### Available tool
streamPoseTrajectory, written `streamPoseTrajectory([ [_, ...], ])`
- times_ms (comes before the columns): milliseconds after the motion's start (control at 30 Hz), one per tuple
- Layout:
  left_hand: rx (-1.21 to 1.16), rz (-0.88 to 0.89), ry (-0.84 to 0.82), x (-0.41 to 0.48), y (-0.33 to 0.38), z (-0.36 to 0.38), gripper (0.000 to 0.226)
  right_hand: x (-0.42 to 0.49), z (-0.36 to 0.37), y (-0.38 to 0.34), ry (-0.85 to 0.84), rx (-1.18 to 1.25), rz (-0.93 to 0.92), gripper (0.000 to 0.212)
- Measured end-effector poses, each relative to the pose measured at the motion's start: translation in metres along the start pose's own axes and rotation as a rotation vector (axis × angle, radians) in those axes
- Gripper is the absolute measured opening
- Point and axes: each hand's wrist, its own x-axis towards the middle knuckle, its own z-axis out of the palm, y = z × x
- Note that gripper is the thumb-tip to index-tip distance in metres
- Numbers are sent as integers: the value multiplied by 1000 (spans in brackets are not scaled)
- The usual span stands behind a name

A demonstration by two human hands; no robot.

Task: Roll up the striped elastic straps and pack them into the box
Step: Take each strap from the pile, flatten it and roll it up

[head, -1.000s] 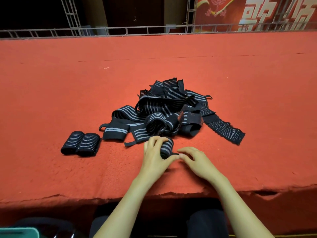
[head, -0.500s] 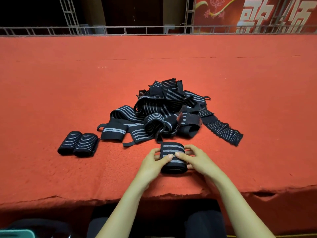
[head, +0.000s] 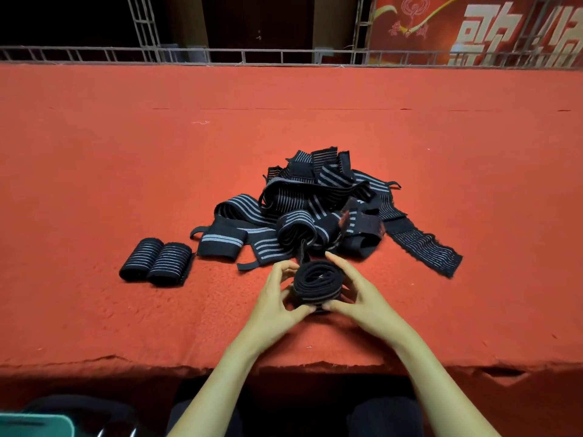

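A rolled black strap with grey stripes [head: 317,287] stands on end near the front of the red felt table [head: 94,310], its spiral facing up. My left hand [head: 277,298] cups its left side and my right hand [head: 356,294] cups its right side, fingers and thumbs pressed around it. Just behind lies a tangled heap of loose striped straps [head: 315,209], with one strap [head: 422,241] trailing out to the right. Two finished rolls [head: 156,261] lie side by side to the left. No box is in view.
The table's front edge [head: 126,361] runs just below my wrists, frayed in places. A metal truss rail [head: 252,55] borders the far edge, with a red banner [head: 489,26] behind. A teal object [head: 34,425] shows at the bottom left corner.
The roll in my hands went from lying with its stripes toward me to standing on end with the spiral up. Both hands now wrap round its sides.
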Motion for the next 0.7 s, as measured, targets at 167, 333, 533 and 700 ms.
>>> streamPoseTrajectory([
  [167, -52, -74, -97, 7, -5, -7, 54, 4, -5, -4, -16, -28, 16, 84],
  [333, -62, -119, -184, 16, -5, -12, 60, 7, -7, -3, -21, -39, 24, 82],
  [533, -39, -51, -191, 18, -2, -6, 68, 1, -10, 3, -17, 49, 40, 88],
  [700, 185, 139, -306, 33, 17, 11, 62, -13, -23, 10, 73, 30, -16, 109],
])
